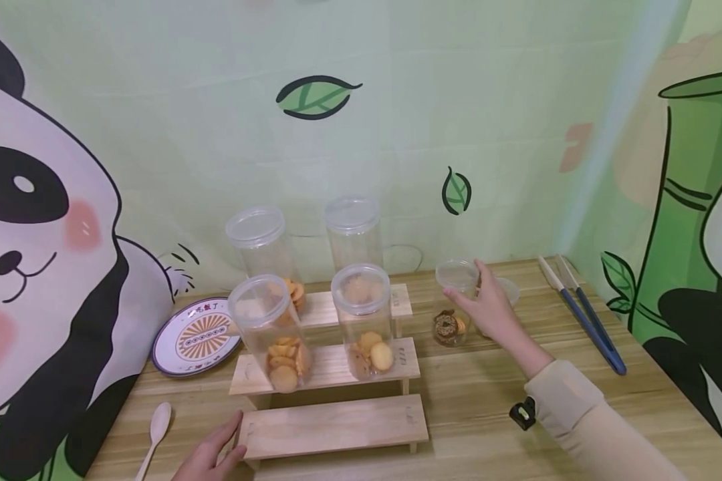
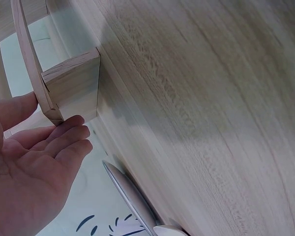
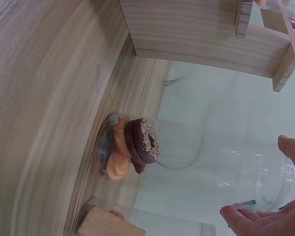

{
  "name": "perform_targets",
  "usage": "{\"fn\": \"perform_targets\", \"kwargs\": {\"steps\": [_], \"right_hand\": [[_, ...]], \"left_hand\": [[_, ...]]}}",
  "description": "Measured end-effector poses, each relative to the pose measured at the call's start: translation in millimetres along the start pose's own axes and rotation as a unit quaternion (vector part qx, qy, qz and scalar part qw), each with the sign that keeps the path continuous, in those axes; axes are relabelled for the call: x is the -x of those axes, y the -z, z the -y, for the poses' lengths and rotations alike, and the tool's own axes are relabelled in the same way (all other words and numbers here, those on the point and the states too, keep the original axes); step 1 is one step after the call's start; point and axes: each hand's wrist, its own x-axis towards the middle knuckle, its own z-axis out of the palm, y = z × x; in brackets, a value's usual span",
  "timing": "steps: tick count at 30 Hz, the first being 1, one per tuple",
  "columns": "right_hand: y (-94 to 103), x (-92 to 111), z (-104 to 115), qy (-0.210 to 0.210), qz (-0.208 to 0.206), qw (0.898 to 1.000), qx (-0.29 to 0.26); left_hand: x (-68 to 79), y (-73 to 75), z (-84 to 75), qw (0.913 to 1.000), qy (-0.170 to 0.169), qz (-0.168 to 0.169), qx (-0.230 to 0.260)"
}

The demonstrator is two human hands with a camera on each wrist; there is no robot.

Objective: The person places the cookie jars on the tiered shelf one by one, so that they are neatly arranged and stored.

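Upright on the table, a clear plastic jar (image 1: pixel 447 304) holds a chocolate doughnut with a nutty topping (image 3: pixel 148 142) and orange-brown pastries (image 3: pixel 119 164). My right hand (image 1: pixel 495 308) grips this jar near its top, thumb on the near side and fingers round the far side. Lowest of the stepped wooden shelves, the front one (image 1: pixel 333 426) bears nothing. Its left end is pinched by my left hand (image 1: pixel 213 454); in the left wrist view the thumb and fingertips (image 2: pixel 74 120) touch opposite sides of the board's end.
Lidded clear jars of biscuits stand on the middle shelf (image 1: pixel 321 367) and back shelf (image 1: pixel 319 308). At left lie a patterned plate (image 1: pixel 186 357) and a pale spoon (image 1: pixel 160 424); at right, blue-handled tongs (image 1: pixel 595 331). Another clear jar (image 1: pixel 510 288) is partly hidden behind my right hand.
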Motion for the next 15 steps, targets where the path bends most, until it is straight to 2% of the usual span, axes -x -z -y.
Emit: {"fn": "perform_targets", "kwargs": {"steps": [7, 15], "right_hand": [[1.4, 1.2, 3.3, -0.005, 0.007, 1.000, 0.000], [2.4, 1.3, 4.7, -0.001, 0.004, 0.999, -0.032]], "left_hand": [[-0.4, -0.1, 2.5, 0.9999, -0.015, -0.002, -0.003], [-0.8, 0.0, 2.6, 0.9998, -0.018, -0.002, -0.005]]}}
